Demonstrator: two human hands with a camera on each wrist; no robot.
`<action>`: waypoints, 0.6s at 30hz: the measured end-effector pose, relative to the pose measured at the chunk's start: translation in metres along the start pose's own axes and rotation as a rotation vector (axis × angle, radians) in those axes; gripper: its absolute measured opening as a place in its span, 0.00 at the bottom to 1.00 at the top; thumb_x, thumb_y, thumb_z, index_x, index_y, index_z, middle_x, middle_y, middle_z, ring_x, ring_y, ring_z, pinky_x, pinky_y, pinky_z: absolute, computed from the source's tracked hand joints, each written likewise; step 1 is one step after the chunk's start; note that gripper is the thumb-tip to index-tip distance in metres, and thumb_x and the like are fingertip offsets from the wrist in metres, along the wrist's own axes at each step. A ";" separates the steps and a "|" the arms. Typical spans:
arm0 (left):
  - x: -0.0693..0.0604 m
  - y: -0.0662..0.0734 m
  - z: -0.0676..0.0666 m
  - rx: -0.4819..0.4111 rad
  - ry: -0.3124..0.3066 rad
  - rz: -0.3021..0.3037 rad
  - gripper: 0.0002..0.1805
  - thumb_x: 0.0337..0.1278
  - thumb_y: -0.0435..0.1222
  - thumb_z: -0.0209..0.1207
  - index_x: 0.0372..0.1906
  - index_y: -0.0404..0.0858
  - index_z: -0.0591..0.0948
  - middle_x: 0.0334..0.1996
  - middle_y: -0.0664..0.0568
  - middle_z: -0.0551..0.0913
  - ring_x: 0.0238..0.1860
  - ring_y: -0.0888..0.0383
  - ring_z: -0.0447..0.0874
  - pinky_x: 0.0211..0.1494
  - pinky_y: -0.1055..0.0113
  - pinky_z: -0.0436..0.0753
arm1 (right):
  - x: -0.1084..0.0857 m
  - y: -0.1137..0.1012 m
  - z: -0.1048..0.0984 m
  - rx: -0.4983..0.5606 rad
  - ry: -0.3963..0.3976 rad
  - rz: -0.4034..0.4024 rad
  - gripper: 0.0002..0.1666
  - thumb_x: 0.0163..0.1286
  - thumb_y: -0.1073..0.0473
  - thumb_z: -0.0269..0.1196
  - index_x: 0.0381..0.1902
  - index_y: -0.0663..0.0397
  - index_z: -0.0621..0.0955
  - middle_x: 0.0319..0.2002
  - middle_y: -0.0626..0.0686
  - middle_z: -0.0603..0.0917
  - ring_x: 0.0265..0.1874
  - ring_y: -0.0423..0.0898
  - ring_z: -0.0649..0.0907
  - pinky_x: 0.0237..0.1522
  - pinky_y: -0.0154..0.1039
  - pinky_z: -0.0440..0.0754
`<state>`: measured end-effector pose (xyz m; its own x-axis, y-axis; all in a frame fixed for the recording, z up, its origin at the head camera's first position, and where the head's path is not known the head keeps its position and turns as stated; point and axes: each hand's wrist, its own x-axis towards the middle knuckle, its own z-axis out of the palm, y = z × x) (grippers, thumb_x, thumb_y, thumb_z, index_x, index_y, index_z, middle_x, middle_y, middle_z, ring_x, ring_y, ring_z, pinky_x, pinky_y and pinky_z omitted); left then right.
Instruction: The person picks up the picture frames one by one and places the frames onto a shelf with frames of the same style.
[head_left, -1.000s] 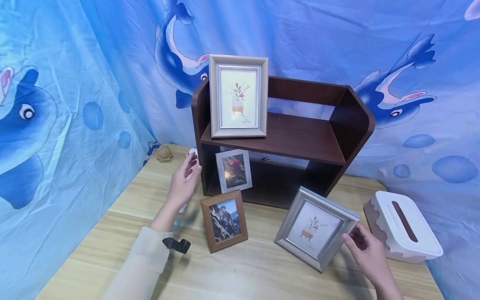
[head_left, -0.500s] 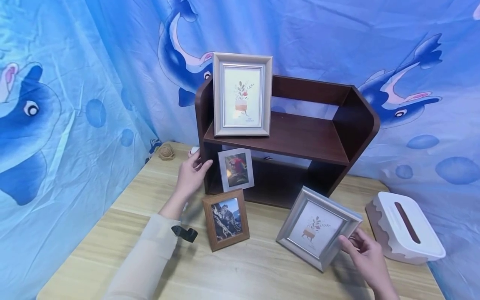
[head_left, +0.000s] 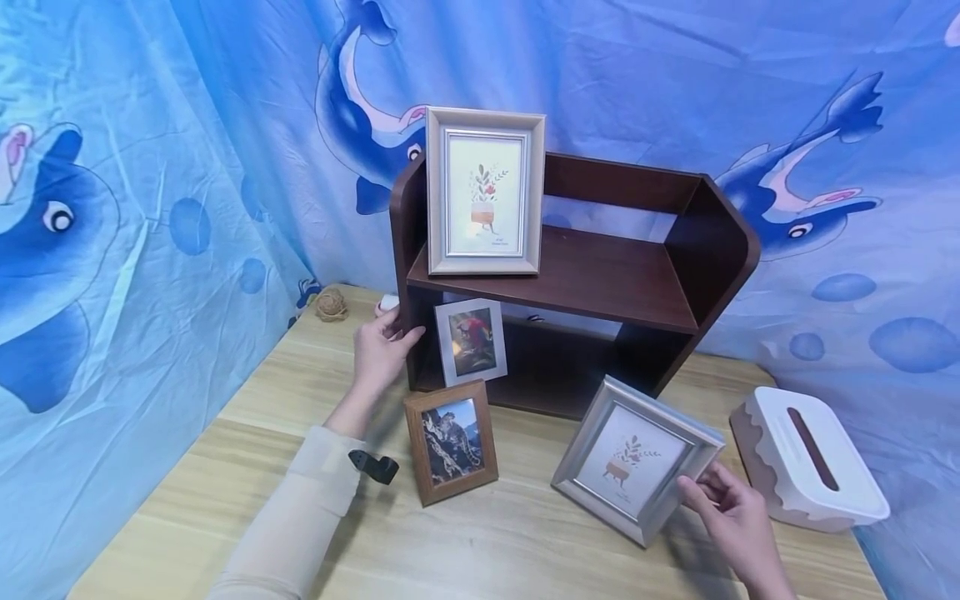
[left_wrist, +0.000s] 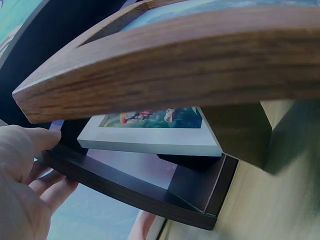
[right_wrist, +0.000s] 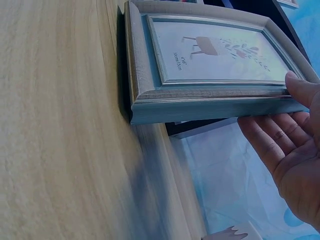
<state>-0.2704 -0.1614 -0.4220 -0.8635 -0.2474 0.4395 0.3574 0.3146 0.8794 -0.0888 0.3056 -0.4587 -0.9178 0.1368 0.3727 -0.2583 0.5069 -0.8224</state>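
Head view | I watched left hand (head_left: 380, 354) grip the smooth dark-brown shelf (head_left: 607, 267) by its flat side | right hand (head_left: 738, 508) pinched the ridged, silvery rectangular picture frame (head_left: 637, 457), tilted before the shelf | both well apart

Homelike setting, dolphin-print drapes (head_left: 622, 75), wood-grain table (head_left: 187, 492), dark shelf (head_left: 607, 267), tissue box (head_left: 838, 454)

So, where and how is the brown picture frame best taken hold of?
Probably by its straight right border, coming from the right: the brown picture frame stands up, bare tabletop lies on that side, and the left arm is close on its left.
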 end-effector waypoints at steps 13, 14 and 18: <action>-0.005 -0.010 0.001 0.164 0.061 0.121 0.15 0.53 0.28 0.71 0.47 0.29 0.87 0.38 0.35 0.88 0.39 0.41 0.90 0.44 0.55 0.89 | -0.004 0.004 0.005 -0.019 0.052 0.078 0.18 0.64 0.76 0.67 0.51 0.78 0.79 0.30 0.37 0.87 0.29 0.32 0.86 0.31 0.25 0.86; -0.004 -0.010 0.001 0.166 0.056 0.123 0.15 0.53 0.28 0.71 0.47 0.30 0.87 0.39 0.35 0.88 0.39 0.42 0.90 0.44 0.56 0.89 | -0.003 0.004 0.005 -0.021 0.056 0.082 0.18 0.64 0.75 0.67 0.51 0.78 0.79 0.30 0.37 0.87 0.29 0.32 0.86 0.31 0.26 0.86; -0.004 -0.010 0.000 0.183 0.048 0.128 0.15 0.53 0.29 0.71 0.47 0.30 0.88 0.39 0.36 0.88 0.40 0.42 0.90 0.45 0.55 0.89 | -0.003 0.005 0.006 -0.019 0.073 0.082 0.19 0.64 0.76 0.67 0.52 0.78 0.79 0.30 0.36 0.87 0.28 0.31 0.87 0.30 0.27 0.86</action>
<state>-0.2709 -0.1634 -0.4328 -0.7956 -0.2372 0.5574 0.3884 0.5063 0.7699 -0.0889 0.3020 -0.4664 -0.9108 0.2400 0.3359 -0.1772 0.5077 -0.8431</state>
